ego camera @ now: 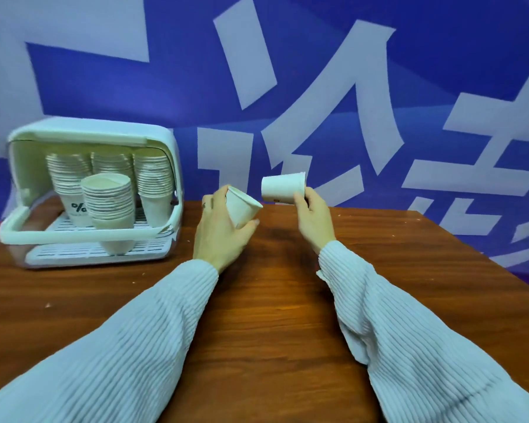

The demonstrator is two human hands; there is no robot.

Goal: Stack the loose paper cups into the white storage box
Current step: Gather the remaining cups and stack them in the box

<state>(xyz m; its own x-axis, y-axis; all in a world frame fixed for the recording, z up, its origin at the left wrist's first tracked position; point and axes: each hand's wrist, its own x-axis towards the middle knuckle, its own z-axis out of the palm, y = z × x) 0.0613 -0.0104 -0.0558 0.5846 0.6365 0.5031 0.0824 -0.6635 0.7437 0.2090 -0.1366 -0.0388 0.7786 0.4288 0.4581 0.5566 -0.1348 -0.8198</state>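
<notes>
Two grips, each curled round one cup: left hand (219, 227), right hand (313, 219); "%" on stack in box (162, 138)

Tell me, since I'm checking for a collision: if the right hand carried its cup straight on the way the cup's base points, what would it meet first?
Probably the cup in the left hand. The right hand holds its cup sideways, base pointing left toward it; a small gap separates them, though depth is unclear.
</notes>
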